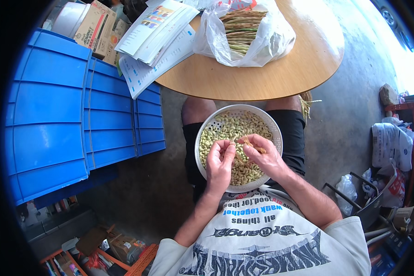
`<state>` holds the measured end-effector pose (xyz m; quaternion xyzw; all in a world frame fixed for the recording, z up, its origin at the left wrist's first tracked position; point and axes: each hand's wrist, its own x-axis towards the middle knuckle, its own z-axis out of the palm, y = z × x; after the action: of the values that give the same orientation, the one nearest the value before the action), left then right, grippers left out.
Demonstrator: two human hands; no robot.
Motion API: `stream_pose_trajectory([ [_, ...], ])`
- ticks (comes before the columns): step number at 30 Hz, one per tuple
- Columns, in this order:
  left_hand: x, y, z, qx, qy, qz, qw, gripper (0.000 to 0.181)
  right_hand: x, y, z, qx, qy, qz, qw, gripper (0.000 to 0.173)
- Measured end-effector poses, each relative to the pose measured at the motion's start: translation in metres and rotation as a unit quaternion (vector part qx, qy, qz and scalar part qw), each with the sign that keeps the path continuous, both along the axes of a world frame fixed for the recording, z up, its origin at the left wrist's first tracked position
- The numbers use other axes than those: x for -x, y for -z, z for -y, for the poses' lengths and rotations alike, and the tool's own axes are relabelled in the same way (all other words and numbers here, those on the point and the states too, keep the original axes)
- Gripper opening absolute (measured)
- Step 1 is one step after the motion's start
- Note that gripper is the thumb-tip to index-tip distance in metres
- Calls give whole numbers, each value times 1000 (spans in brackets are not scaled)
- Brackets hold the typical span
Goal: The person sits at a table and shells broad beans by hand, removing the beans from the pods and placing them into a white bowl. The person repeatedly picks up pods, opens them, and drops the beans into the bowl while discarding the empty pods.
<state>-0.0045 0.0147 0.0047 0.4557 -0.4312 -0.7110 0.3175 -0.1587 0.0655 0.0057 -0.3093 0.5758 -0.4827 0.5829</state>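
Note:
A white plastic colander [278, 129] rests on my lap, holding many shelled beans [248, 174], pale green to cream. Above it, my left hand [220, 158] pinches one end of a dry, tan bean pod between thumb and index finger. The torn, brownish pod [250, 143] is gripped by the fingers of my right hand [264, 153], close beside the left. Beyond my knees, a white plastic bag [279, 38] stands gaping on the round wooden table, with a bundle of long unshelled bean pods [243, 29] inside.
The round wooden table's edge [248, 93] lies just past the colander. Papers [155, 45] overhang its left side. Stacked blue plastic crates [51, 103] stand at the left, a cardboard box [96, 27] behind them. At the right are plastic bags [390, 145] and a dark-framed cart or chair [362, 203].

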Motion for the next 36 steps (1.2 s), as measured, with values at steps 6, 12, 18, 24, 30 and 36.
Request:
stream_pose_trajectory([
  [6, -6, -1, 8, -150, 16, -207, 967, 48, 8, 4, -1, 65, 49, -1, 997, 21],
  [12, -4, 3, 9, -191, 4, -317, 929, 47, 12, 1, -2, 70, 48, -66, 994, 16],
  [18, 2, -10, 2, -157, 2, -182, 971, 40, 7, -12, -1, 86, -2, -132, 988, 20],
  [24, 0, -10, 2, -167, -11, -208, 964, 42, 6, -5, -1, 63, 3, -18, 998, 15],
  [30, 3, -14, 1, 64, 51, -44, 996, 44, 8, 6, -4, 73, 1, -33, 997, 17],
  [36, 4, -13, -1, 117, 63, -56, 990, 45, 6, 4, -5, 15, -13, 80, 997, 22],
])
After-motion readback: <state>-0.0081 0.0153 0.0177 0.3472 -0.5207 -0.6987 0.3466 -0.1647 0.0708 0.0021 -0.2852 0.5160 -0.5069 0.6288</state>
